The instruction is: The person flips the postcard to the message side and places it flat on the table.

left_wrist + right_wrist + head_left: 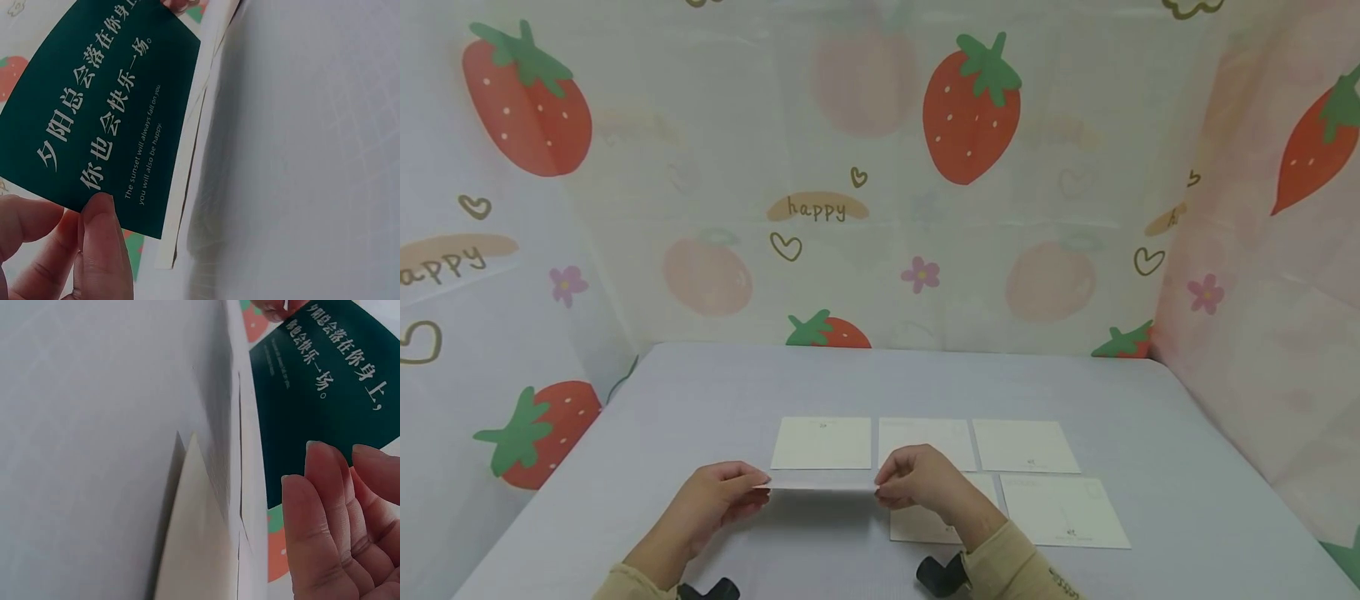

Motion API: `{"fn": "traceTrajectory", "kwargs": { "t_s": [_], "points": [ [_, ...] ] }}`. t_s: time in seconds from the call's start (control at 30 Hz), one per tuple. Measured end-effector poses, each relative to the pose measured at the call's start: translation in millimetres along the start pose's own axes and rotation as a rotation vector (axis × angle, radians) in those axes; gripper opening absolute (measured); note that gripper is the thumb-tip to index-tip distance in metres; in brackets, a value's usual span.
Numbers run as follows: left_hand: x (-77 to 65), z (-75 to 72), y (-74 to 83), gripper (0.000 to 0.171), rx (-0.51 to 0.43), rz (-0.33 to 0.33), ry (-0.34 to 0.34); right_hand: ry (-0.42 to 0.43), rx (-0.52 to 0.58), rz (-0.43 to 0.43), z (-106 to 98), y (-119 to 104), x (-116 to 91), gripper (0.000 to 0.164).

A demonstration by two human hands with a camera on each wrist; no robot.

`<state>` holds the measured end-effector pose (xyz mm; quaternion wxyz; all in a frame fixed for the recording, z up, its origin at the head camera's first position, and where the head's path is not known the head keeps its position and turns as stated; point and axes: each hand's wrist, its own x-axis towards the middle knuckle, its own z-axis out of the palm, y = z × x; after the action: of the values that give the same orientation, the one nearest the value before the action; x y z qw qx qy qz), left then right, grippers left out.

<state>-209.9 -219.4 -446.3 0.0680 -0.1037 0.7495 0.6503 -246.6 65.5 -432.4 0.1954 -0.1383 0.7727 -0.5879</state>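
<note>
A postcard (103, 119) is held up above the table, nearly edge-on in the head view. Its dark green face, lettered in white Chinese and small English, shows in both wrist views. My left hand (722, 496) pinches one short end between thumb and fingers. At the opposite end, my right hand (921, 483) grips the card with its fingertips. Behind it lies a row of pale cards: a left card (822, 443), a middle card (925, 432) partly hidden by my right hand, and a right card (1026, 446).
In the nearer row lie another pale card (1063, 510) and one partly covered by my right wrist, a card (917, 525). All rest on a white-covered table (715, 383). A strawberry-printed curtain (880, 250) encloses the back and sides. Dark wrist devices (942, 575) sit by the sleeves.
</note>
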Motion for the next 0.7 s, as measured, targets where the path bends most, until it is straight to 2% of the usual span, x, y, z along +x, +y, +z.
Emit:
{"fn": "traceTrajectory", "kwargs": {
  "t_s": [0.43,0.7],
  "points": [
    [-1.7,1.7,-0.3,0.021,0.008,-0.008,0.029,0.002,-0.019,0.004,0.6,3.4,1.9,0.006],
    [0.2,1.5,-4.2,0.019,0.072,-0.016,0.048,0.017,-0.044,0.014,2.0,5.0,1.6,0.005]
  ]
}}
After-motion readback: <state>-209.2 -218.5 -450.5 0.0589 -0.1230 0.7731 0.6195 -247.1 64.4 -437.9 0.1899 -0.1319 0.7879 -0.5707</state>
